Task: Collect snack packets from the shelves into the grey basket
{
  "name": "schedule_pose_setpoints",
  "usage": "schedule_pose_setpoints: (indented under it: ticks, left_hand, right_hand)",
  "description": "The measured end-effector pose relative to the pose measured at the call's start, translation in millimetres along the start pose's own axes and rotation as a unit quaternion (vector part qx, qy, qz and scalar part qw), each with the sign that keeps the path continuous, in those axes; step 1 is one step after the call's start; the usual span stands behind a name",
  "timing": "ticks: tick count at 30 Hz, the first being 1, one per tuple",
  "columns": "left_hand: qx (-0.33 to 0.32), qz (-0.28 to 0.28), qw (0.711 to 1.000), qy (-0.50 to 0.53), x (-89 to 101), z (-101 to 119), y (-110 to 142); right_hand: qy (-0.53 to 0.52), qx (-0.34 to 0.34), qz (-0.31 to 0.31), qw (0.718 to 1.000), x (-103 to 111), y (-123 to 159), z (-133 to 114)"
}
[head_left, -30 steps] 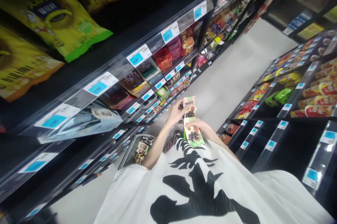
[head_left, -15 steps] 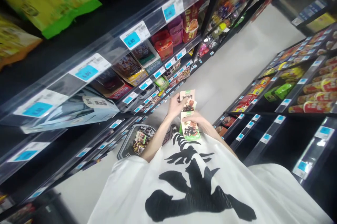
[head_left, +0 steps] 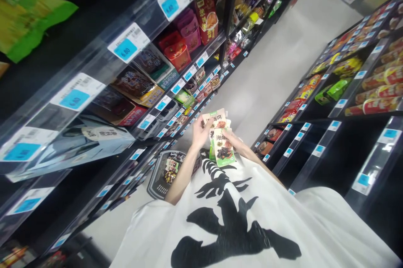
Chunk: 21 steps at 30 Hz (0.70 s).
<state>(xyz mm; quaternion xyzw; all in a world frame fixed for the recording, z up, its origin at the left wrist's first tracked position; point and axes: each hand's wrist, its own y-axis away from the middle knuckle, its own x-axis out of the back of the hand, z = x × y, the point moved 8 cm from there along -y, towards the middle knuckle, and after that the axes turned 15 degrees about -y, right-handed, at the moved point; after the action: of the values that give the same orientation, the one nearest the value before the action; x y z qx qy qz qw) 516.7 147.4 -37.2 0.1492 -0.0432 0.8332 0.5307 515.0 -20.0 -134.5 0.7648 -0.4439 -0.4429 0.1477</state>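
Several flat snack packets, cream with green ends and printed with food, are in my two hands in front of my shirt. My left hand (head_left: pixel 200 132) is closed on the upper snack packet (head_left: pixel 218 116), its thumb across the front. My right hand (head_left: pixel 233 139) grips the nearer snack packet (head_left: pixel 224 153) by its upper edge, overlapping the others. More packets show partly behind these, and their number is hidden. Left of my forearm, a dark grey shopping basket (head_left: pixel 157 175) stands low near the shelf, with snack packs (head_left: pixel 171 166) in it.
Shelves with blue-and-white price tags (head_left: pixel 128 43) run along my left, holding boxed snacks (head_left: pixel 137 85) and a light blue bag (head_left: pixel 103 142). On the right, another shelf holds red-and-white tubs (head_left: pixel 382 96) and green packs (head_left: pixel 333 92). A grey floor aisle (head_left: pixel 267 62) stretches ahead.
The packets have shifted apart: the one in my right hand now lies over the others, and the upper one tilts in my left hand. The view has moved slightly, showing more of the basket.
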Motion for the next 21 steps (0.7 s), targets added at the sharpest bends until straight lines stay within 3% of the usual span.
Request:
schedule_pose_setpoints:
  ticks: [3,6,12,18,21]
  left_hand:
    - [-0.080,0.045,0.990,-0.109,7.3,26.2,14.9]
    - [-0.099,0.089,0.974,-0.181,13.7,39.1,32.6]
    - [-0.053,-0.088,0.977,-0.188,-10.3,33.9,53.6]
    - [0.032,-0.178,0.962,-0.206,-22.1,28.7,68.2]
    - [0.043,-0.177,0.955,-0.234,-26.8,27.4,75.4]
  right_hand:
    - [-0.011,0.018,0.009,1.000,3.7,2.6,-2.0]
    - [-0.030,0.043,0.013,0.999,6.0,6.1,-7.0]
    - [-0.024,0.058,0.054,0.997,10.5,18.0,-12.6]
    - [-0.013,0.087,0.047,0.995,2.1,29.1,-20.1]
    - [-0.007,0.064,0.056,0.996,4.2,28.0,-15.9]
